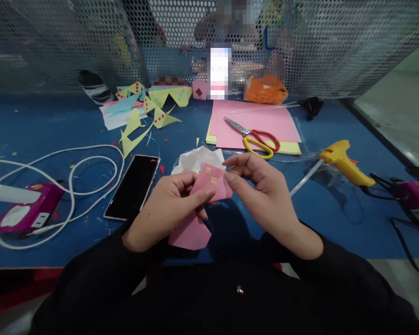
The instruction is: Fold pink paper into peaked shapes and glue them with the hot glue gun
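Note:
In the head view a pink paper cutout (192,231) is held over the near part of the table, with small yellow squares (213,180) on its upper portion. My left hand (174,197) grips it, thumb on top and fingers behind. The fingertips of my right hand (260,186) pinch the cutout's right edge. Whether a small piece sits between those fingertips, I cannot make out. Just behind the cutout lies crumpled white paper (195,160), partly hidden by it and my hands.
Red-and-yellow scissors (254,136) rest on pink sheets (282,118). At right lies a yellow glue gun (349,163); at left, a black phone (132,186), a white cable (73,186) and a purple power strip (28,207). Yellow paper cutouts (131,132) and a perforated metal screen (174,28) stand behind.

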Motion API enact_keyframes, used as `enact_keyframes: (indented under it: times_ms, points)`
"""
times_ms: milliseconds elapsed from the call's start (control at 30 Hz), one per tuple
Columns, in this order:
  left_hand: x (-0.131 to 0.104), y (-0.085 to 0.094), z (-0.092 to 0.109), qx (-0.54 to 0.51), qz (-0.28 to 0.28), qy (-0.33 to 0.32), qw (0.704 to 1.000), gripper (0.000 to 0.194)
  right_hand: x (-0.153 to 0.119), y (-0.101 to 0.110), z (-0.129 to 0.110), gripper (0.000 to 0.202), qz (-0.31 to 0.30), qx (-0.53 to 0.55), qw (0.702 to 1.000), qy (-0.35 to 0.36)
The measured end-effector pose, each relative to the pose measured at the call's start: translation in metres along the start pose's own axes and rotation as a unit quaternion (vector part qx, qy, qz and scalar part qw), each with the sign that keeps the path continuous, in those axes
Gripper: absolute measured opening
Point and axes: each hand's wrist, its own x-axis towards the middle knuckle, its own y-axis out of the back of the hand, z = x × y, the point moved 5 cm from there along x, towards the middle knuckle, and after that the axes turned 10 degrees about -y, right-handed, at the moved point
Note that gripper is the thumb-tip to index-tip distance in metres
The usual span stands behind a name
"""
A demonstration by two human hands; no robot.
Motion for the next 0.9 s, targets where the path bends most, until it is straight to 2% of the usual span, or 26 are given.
enact_keyframes:
  times_ms: [100,200,267,333,400,467,500,600,767,833,900]
  points:
    - [-0.001,0.004,0.001,0.001,0.021,-0.007,1.0,0.024,0.0,0.007,-0.003,0.018,0.051,-0.065,0.994,0.065]
    - [-0.001,0.009,0.002,0.004,0.056,-0.008,0.998,0.026,-0.002,0.037,0.0,0.017,0.172,-0.12,0.97,0.122]
    - [-0.001,0.011,0.003,0.003,0.072,-0.007,0.997,0.027,-0.004,0.071,0.008,0.019,0.272,-0.175,0.937,0.131]
    - [-0.001,0.012,0.004,0.005,0.083,-0.009,0.997,0.028,-0.006,0.111,0.02,0.026,0.361,-0.272,0.885,0.11]
    - [-0.001,0.012,0.004,0.011,0.086,-0.007,0.996,0.029,-0.007,0.15,0.035,0.034,0.402,-0.389,0.828,0.034]
    - [-0.001,0.013,0.003,0.01,0.09,-0.001,0.996,0.028,-0.002,0.178,0.055,0.04,0.333,-0.504,0.794,-0.073]
    - [-0.001,0.013,0.002,0.006,0.092,-0.001,0.996,0.028,0.0,0.186,0.064,0.036,0.276,-0.545,0.784,-0.108]
    - [0.0,0.014,0.0,-0.014,0.091,-0.003,0.996,0.028,0.003,0.199,0.084,0.017,0.176,-0.572,0.783,-0.17]
    - [0.001,0.012,-0.001,-0.048,0.08,0.008,0.996,0.028,0.005,0.197,0.088,0.023,0.16,-0.545,0.803,-0.179]
    - [0.0,0.012,-0.002,-0.048,0.086,0.013,0.995,0.029,0.005,0.194,0.087,0.023,0.162,-0.556,0.799,-0.165]
    - [-0.001,0.013,-0.003,-0.048,0.088,0.016,0.995,0.031,0.005,0.194,0.085,0.019,0.188,-0.577,0.782,-0.14]
